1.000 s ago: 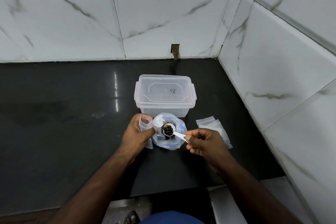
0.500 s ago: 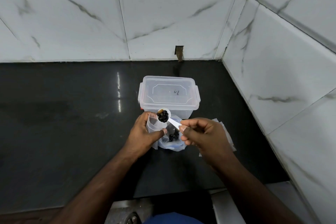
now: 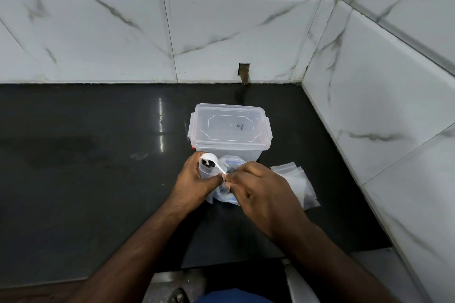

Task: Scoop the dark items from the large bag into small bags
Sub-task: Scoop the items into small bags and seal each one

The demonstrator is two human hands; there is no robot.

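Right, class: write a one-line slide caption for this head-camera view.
Right hand tips a white scoop of dark items into a small bag held by the left hand.

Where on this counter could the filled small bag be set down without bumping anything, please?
The dark counter lies bare left of the left hand and the lidded container, back to the tiled wall. It is crowded near the right wall: the large bag and the stack of small bags flank the right hand.

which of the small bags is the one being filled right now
The small bag held upright in the left hand, with the white scoop tipped over its mouth. The spare small bags lie flat on the counter, right of the hands.
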